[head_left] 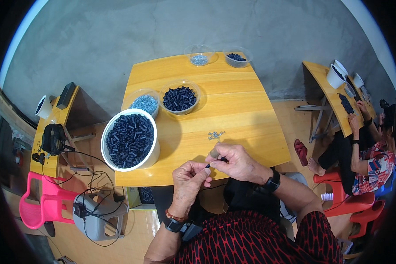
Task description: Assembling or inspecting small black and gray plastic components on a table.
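Observation:
My left hand (188,178) is closed in a pinch over the table's front edge, with a small black plastic piece (208,166) at its fingertips. Close beside it, my right hand (241,163) is also closed, and a dark bit shows between its thumb and fingers; whether both belong to one piece I cannot tell. Something brownish covers a right fingertip. Just beyond the hands lies a little pile of small silvery metal parts (216,135) on the wooden table (233,101). To the left stands a white bucket (152,158) full of short black tubular pieces.
Behind the bucket are a clear bowl of silvery parts (145,103) and a clear bowl of black pieces (179,98). Two more clear bowls stand at the far edge. Cables hang over a grey stool (105,220) at left. Another person (374,165) works at a table on the right.

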